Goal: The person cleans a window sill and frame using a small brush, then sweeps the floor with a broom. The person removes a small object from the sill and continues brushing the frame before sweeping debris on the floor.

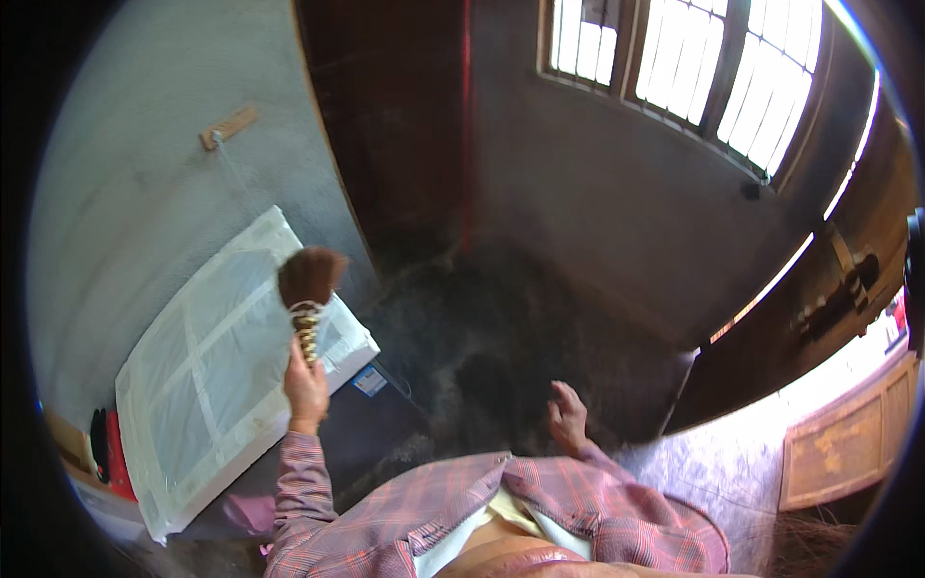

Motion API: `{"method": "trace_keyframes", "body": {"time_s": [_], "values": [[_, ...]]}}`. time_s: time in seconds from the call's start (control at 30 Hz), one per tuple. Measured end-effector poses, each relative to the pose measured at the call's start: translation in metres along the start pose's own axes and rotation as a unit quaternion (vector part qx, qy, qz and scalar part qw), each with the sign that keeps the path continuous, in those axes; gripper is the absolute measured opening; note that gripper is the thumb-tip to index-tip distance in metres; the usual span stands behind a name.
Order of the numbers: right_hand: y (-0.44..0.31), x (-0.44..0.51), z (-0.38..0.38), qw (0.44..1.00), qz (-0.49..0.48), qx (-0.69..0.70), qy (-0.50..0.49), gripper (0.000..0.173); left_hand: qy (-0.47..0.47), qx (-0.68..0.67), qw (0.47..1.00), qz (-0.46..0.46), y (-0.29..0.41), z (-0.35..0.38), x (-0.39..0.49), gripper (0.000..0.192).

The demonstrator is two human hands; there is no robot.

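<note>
My left hand (306, 390) is closed around the yellowish bound handle of a brown-bristled brush or short whisk broom (311, 278), held upright with its bristles away from me. Behind it, in the view, a large flat package in white wrapping (231, 347) leans beside the grey wall. Over the dark floor, to the right of centre, is my right hand (568, 415), its fingers partly bent and nothing seen in them.
Barred windows (679, 65) are at the upper right. A dark wooden door (788, 318) stands at the right, with a wooden panel (845, 433) near bright floor. A small wooden block (230, 127) with a cord is on the left wall. Pink cloth (249, 511) lies lower left.
</note>
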State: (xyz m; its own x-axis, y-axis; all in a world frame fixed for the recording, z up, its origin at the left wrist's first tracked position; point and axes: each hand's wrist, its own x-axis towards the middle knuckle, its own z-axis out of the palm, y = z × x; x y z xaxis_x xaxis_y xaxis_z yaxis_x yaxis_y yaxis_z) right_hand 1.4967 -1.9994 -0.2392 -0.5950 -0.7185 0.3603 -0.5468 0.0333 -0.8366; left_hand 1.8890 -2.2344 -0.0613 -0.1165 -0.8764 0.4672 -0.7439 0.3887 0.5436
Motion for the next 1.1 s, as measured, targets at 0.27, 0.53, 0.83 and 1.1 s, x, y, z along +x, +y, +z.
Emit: {"method": "trace_keyframes", "body": {"time_s": [0.27,0.53,0.83,1.1], "values": [[0.039,0.058,-0.004,0.995,0.055,-0.005,-0.088,0.037,-0.09,0.242,0.954,-0.152,-0.058,-0.01,-0.01,0.06],[0.094,0.143,-0.039,0.986,0.126,-0.014,-0.112,0.031,-0.083,0.363,0.897,-0.239,-0.078,-0.006,0.024,0.058],[0.146,0.156,-0.064,0.953,0.22,-0.063,-0.198,0.023,-0.003,0.198,0.98,0.006,0.075,0.114,0.112,0.037],[0.155,0.091,-0.119,0.904,0.366,-0.17,-0.142,0.024,-0.233,-0.09,0.965,0.076,0.116,0.342,0.198,0.022]]}}
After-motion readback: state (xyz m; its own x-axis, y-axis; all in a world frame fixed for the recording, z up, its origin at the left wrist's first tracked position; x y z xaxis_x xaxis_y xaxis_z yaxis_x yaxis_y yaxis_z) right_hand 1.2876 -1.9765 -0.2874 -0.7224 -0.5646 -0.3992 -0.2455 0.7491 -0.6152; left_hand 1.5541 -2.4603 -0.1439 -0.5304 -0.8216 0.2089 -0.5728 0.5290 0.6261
